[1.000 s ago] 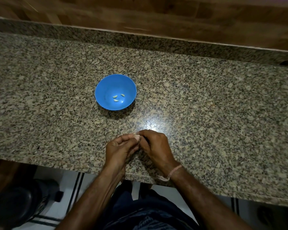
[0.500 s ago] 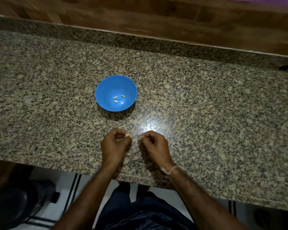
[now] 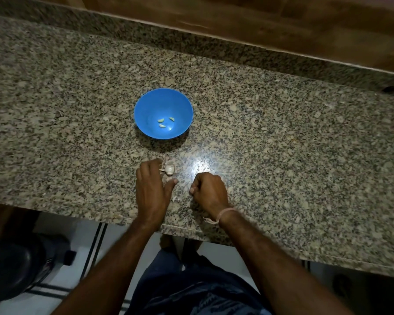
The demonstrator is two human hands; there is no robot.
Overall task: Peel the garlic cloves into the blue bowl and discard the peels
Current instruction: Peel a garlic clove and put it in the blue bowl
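Garlic piece (image 3: 169, 169) lying on counter (image 3: 282, 155), long axis left-right, stalk pointing at left hand (image 3: 151, 189), grip slack with fingers straight, right hand (image 3: 209, 190) grip curled, contents unseen

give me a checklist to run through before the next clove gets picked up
1. The blue bowl stands upright on the counter: ok.
2. The peeled cloves are inside the bowl, three showing: ok.
3. The garlic piece lies free on the counter, right by the left hand's fingertips: ok.
4. The left hand is free, with straight fingers holding nothing: ok.
5. The right hand is empty: cannot tell, its fingers are curled under.
6. Peels cleared away: cannot tell, a pale bit by the left thumb could be peel or granite speckle.
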